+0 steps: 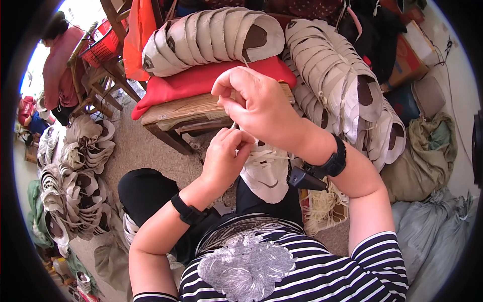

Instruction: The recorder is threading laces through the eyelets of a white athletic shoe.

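Note:
A pale canvas shoe upper (265, 173) lies over my lap, toe toward me, with cream laces across its front. Above its far end, my left hand (225, 157) is closed in a pinch at a whitish shoelace (234, 125). Higher and to the right, my right hand (259, 100) is bent at the wrist with thumb and fingers pinched together. The lace appears to run up between the two hands, and a short pale strand shows above the right knuckles. My fingers and right forearm hide part of the upper.
Ahead stands a wooden stool (176, 118) with a red cloth (176, 89) and a row of nested uppers (211, 40). More nested uppers (332, 65) are at right. Loose laces (324, 206) fill a box near my leg. Sacks (432, 236) lie right; piled uppers (83, 191) and a person (63, 65) are left.

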The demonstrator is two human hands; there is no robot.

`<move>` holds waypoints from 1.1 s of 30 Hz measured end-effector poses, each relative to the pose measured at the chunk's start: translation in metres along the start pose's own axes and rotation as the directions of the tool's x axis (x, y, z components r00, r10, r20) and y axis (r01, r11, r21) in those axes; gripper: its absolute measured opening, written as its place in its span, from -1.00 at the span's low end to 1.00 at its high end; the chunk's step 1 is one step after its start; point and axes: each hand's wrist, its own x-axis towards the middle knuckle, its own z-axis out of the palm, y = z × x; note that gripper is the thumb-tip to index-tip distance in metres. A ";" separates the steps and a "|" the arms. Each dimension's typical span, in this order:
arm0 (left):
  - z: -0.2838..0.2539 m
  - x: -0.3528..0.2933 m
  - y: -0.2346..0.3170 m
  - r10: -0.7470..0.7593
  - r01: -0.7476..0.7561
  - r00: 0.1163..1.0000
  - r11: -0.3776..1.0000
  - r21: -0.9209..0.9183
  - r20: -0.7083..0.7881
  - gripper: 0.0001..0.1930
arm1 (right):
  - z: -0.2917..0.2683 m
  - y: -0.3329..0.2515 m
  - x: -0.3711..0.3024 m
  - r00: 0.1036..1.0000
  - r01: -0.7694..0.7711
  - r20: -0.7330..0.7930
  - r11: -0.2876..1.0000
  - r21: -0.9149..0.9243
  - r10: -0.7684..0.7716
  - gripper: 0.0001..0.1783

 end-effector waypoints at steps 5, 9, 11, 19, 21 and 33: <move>0.001 0.003 0.006 -0.158 0.158 0.987 0.987 -0.009 0.044 -0.90 | -0.032 0.000 0.000 0.945 -0.321 0.157 0.908 0.270 0.287 -0.86; 0.005 0.001 -0.004 -0.051 0.047 0.997 0.997 0.065 0.065 -0.90 | -0.043 0.000 -0.007 0.905 -0.405 0.259 0.867 0.290 0.337 -0.86; 0.008 0.004 -0.005 0.037 -0.042 0.999 0.989 0.141 0.040 -0.91 | -0.046 0.002 -0.012 0.909 -0.388 0.264 0.884 0.261 0.322 -0.86; 0.012 0.004 0.001 -0.067 0.066 0.998 0.995 0.069 0.016 -0.91 | -0.053 0.001 -0.019 0.811 -0.584 0.309 0.710 0.393 0.496 -0.87; 0.015 0.004 0.001 -0.113 0.112 0.993 0.992 0.053 0.017 -0.91 | -0.050 0.004 -0.020 0.815 -0.578 0.317 0.705 0.410 0.485 -0.87; 0.025 0.004 -0.010 -0.268 0.274 0.961 0.956 -0.105 0.067 -0.85 | -0.037 0.029 -0.090 0.970 -0.107 0.187 0.961 -0.255 0.158 -0.82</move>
